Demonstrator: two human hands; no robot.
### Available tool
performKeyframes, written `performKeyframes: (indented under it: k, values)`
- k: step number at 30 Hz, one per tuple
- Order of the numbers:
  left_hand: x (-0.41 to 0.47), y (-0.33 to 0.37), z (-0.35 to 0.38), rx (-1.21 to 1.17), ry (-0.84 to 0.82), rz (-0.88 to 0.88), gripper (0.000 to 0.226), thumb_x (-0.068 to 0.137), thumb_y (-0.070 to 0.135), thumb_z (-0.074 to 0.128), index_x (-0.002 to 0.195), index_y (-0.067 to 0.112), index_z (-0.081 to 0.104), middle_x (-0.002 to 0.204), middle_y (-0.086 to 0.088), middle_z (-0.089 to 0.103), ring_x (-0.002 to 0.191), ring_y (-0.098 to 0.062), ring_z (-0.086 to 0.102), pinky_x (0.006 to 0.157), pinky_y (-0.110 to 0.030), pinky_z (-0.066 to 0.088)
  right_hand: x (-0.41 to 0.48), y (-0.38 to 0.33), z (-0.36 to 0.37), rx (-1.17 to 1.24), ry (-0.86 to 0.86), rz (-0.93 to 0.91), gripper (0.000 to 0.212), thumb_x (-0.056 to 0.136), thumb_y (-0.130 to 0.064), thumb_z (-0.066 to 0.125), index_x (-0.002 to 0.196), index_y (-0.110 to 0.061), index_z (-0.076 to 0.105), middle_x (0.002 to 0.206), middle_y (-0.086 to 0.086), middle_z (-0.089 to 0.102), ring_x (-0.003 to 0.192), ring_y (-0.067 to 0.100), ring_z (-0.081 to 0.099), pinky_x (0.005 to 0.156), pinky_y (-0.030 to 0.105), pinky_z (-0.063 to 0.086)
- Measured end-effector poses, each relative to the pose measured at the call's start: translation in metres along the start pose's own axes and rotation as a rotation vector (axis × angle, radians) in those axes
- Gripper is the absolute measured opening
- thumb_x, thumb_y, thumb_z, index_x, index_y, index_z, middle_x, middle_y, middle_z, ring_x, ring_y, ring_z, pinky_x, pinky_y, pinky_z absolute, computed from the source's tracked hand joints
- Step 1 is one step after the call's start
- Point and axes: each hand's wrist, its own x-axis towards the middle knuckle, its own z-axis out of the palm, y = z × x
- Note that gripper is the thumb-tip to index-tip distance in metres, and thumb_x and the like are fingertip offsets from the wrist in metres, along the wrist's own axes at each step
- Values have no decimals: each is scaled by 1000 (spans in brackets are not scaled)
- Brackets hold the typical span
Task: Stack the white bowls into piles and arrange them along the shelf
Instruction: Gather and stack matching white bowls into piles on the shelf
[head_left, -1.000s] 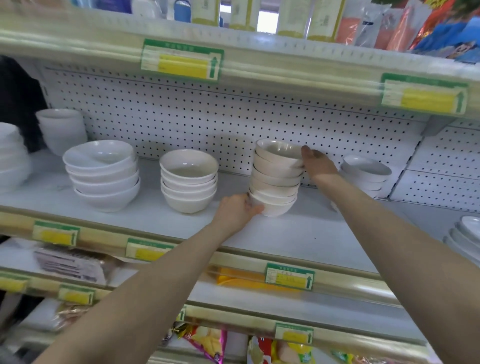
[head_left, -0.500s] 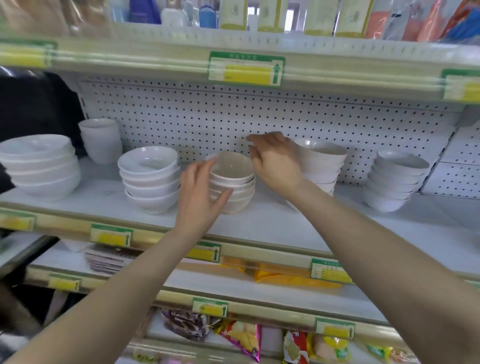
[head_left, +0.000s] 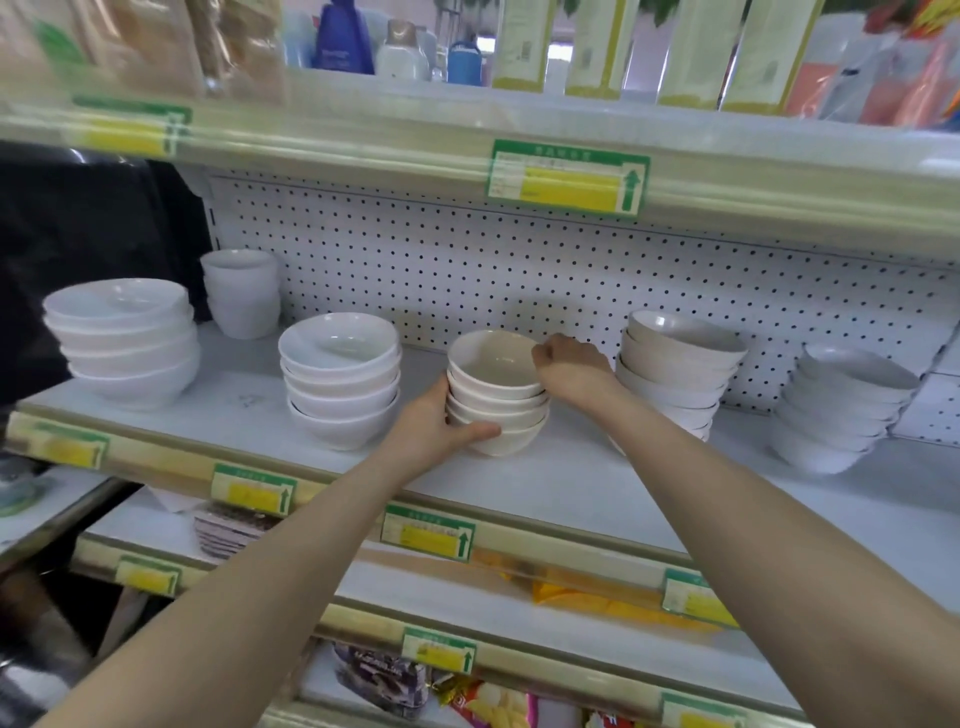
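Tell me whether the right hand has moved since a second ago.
Yes. The right hand was on the taller pile then; now it grips the rim of the neighbouring pile to its left, opposite the left hand.

Both hands have closed on the middle pile (head_left: 496, 400) — left (head_left: 436, 423) low, right (head_left: 571, 364) at rim.

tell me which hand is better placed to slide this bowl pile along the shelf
Probably the left hand: it cups the base of the bowl pile, where a push would move every bowl together. The right hand only pinches the top rim, so it could steady the pile.
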Motion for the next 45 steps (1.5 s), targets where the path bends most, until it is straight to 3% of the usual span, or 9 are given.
performKeyframes:
  k: [8,13,20,25,28,30,34,39,45]
  values:
    - [4,-1,-4,-36,-65,-18,85,68,54,79,141,35,40,131,18,59,119,-2,56,104,-34,46,8,-1,-2,-37,18,59,24,99,-26,33,88,-11,48,75,3,47,83,27,51,69,30,38]
    - [2,3,-6,31,-70,-29,86,69,58,76,142,37,34,133,15,58,121,-7,55,104,-38,46,12,-5,-6,-78,47,73,24,96,-20,39,73,-12,44,80,6,52,82,28,54,68,31,41]
    - [-12,14,-3,230,-28,-27,89,79,51,73,150,25,25,136,1,58,122,-21,56,100,-38,47,13,-10,-12,-125,93,50,18,94,-18,42,85,-9,54,89,9,55,87,30,57,70,31,44]
    - [-47,15,-15,371,104,65,68,81,45,75,139,21,48,122,-3,65,103,-20,63,88,-38,53,10,-32,-25,-119,324,-222,27,95,-15,40,105,-16,65,94,10,64,101,32,55,76,33,40]
    - [-67,7,-42,469,235,128,27,82,41,74,101,21,74,91,6,74,82,-9,66,80,-33,54,5,-59,-22,-29,377,-340,31,97,-16,39,110,-19,66,102,10,69,106,32,54,84,35,41]
    - [-78,-3,-65,510,396,199,24,84,45,68,77,23,74,71,10,71,68,-7,65,70,-33,54,1,-80,-14,27,367,-367,30,98,-20,39,111,-20,66,99,9,69,104,32,55,85,36,42]
    - [-85,-24,-111,400,653,214,20,83,44,69,91,26,64,74,11,59,69,-8,58,66,-36,51,-10,-122,8,71,284,-398,29,99,-27,33,103,-17,60,94,12,65,95,31,52,80,37,40]
    - [-64,-51,-140,309,362,-140,102,64,62,79,144,18,34,137,-2,44,123,-22,48,99,-39,45,-15,-156,29,12,139,-290,48,102,-41,25,118,-12,60,119,14,63,113,34,50,98,43,42]
    - [-51,-63,-140,171,119,-98,84,68,49,83,138,25,43,134,2,57,122,-19,53,90,-27,41,-14,-165,44,48,43,-108,41,100,-35,33,109,-7,62,111,16,63,107,32,57,92,36,47]
